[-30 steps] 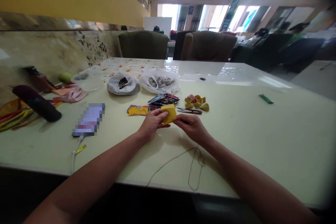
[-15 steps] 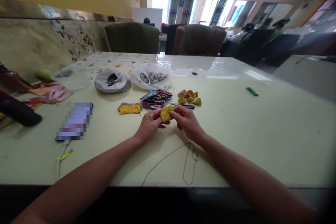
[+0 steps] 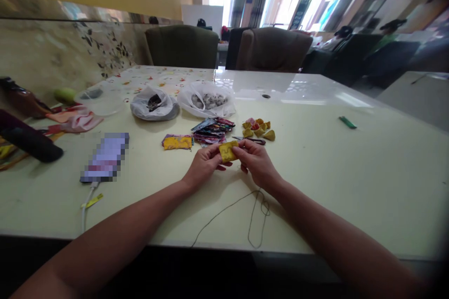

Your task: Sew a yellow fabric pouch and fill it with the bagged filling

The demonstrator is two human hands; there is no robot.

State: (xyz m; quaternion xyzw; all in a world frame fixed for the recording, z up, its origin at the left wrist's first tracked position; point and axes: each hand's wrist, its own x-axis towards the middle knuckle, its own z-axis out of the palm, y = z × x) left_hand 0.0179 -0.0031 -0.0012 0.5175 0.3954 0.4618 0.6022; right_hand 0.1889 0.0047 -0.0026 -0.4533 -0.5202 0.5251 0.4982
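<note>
A small yellow cloth piece is held up between both hands above the table. My left hand pinches its left edge, and my right hand grips its right side with thumb and fingers. From near my right hand a thin dark thread trails in loops over the table toward the front edge. Just beyond the hands lie a pair of scissors, a pile of patterned cloth pieces, a flat yellow cloth stack and several small yellow stuffed pieces. Whether a needle is held cannot be made out.
Two white bags, one with dark filling and one with greyish filling, stand farther back. A phone on a cable lies left, near a dark bottle. A green item lies right. Chairs and people are beyond.
The whole view has shifted slightly, so the table things appear a little farther right. The yellow cloth is turned somewhat flatter toward the camera, still in both hands.
</note>
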